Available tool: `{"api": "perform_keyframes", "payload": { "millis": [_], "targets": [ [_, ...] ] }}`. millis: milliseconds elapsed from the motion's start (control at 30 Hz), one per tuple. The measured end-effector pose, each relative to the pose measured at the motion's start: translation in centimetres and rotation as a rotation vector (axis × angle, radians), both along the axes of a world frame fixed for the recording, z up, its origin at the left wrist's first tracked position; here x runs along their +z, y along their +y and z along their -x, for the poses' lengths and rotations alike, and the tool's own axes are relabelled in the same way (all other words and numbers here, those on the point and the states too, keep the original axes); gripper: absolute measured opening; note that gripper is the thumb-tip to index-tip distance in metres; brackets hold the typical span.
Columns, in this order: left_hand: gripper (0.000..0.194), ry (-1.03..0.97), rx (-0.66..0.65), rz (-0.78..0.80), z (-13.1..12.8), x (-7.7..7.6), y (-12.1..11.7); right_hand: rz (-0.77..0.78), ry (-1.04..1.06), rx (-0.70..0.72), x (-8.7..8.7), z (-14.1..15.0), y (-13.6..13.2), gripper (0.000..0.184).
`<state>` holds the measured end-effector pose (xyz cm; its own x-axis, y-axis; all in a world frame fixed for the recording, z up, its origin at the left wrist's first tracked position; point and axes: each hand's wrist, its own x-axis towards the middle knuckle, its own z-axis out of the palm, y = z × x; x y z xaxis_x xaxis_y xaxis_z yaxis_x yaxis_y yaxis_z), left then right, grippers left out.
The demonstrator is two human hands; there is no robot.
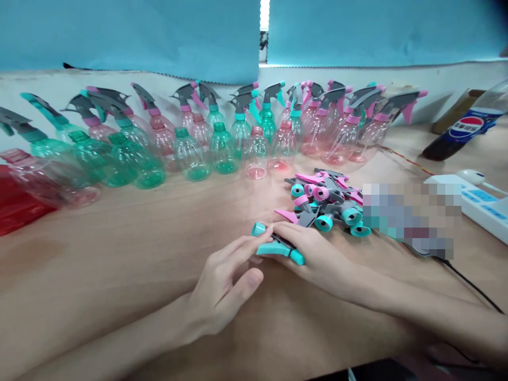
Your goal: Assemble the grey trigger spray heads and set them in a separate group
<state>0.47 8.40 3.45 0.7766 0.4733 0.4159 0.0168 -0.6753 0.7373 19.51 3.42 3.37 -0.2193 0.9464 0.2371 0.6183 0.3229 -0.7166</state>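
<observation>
A teal-and-grey spray head lay in the right hand, above the tabletop near its front edge, its teal collar pointing left. The right fingers were curled over it, holding it. The left hand had its thumb spread wide from the fingers, while its index finger reached the spray head beside the collar; how firmly it pressed, I could not tell.

To the left, bare wood surface gave broad room, as far as a red object at the side. On the right, room was tighter: a pile of spray heads sat just beyond the right hand, with a blurred-out object, its black cable and a white power strip farther over.

Across the back stood see-through bottles. Those in front, green and pink, had open necks; most behind wore spray heads. At far right, a cola bottle held dark liquid at its base.
</observation>
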Motion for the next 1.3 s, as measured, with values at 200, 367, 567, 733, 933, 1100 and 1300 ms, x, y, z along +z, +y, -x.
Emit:
{"api": "perform_keyframes", "payload": {
  "millis": [200,367,567,733,933,1100,1300],
  "targets": [
    [0.023,-0.150,0.109,-0.202,0.6,0.3,0.6,0.243,0.363,0.125,-0.3,-0.2,0.2,0.022],
    [0.019,-0.061,0.240,-0.138,0.3,-1.0,1.8,0.307,0.498,0.048,-1.2,-0.8,0.9,0.026],
    [0.030,0.001,0.176,-0.269,0.6,-1.9,2.1,0.405,0.550,0.077,-1.6,-1.5,1.5,0.024],
    [0.038,0.013,0.178,-0.396,1.1,-2.4,2.0,0.420,0.572,0.028,-1.6,-1.6,1.6,0.027],
    [0.032,0.019,0.184,-0.378,1.0,-2.3,1.7,0.414,0.578,0.045,-2.1,-1.5,1.5,0.031],
    [0.027,0.054,0.183,-0.285,0.8,-1.8,1.6,0.419,0.586,0.044,-2.4,-1.4,1.5,0.034],
    [0.023,0.081,0.204,-0.153,0.6,-1.5,1.8,0.404,0.606,0.057,-2.7,-1.4,1.7,0.036]
  ]
}}
